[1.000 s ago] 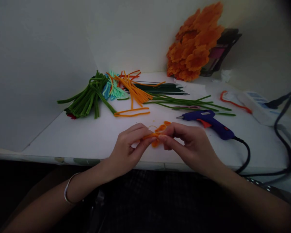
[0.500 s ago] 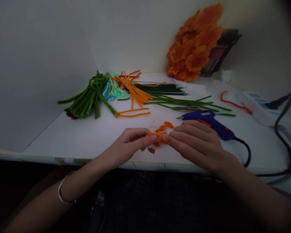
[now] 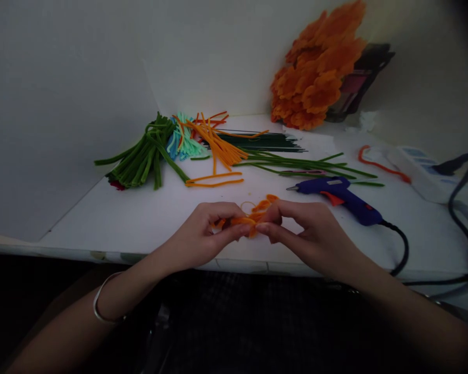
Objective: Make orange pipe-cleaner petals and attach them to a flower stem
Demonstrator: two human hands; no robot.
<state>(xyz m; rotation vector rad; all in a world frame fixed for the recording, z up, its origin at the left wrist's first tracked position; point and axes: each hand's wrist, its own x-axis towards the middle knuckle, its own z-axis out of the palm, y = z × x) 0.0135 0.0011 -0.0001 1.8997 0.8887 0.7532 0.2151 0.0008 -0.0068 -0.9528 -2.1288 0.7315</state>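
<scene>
My left hand (image 3: 203,234) and my right hand (image 3: 304,228) meet over the front edge of the white table (image 3: 148,218). Both pinch a bent orange pipe cleaner piece (image 3: 245,221) between thumb and fingers. A few small orange loops (image 3: 265,201) lie on the table just behind the fingertips. A thin bracelet sits on my left wrist.
A blue glue gun (image 3: 337,193) with a black cord lies right of my hands. Behind are green pipe cleaners (image 3: 140,158), teal ones (image 3: 183,143), orange ones (image 3: 214,148), dark green wires (image 3: 265,141). Orange flowers (image 3: 315,78) lean at the back; a power strip (image 3: 421,171) sits far right.
Both hands stayed together on the orange piece, shifting slightly; my fingers curled more tightly round it, and the view moved a little to the left.
</scene>
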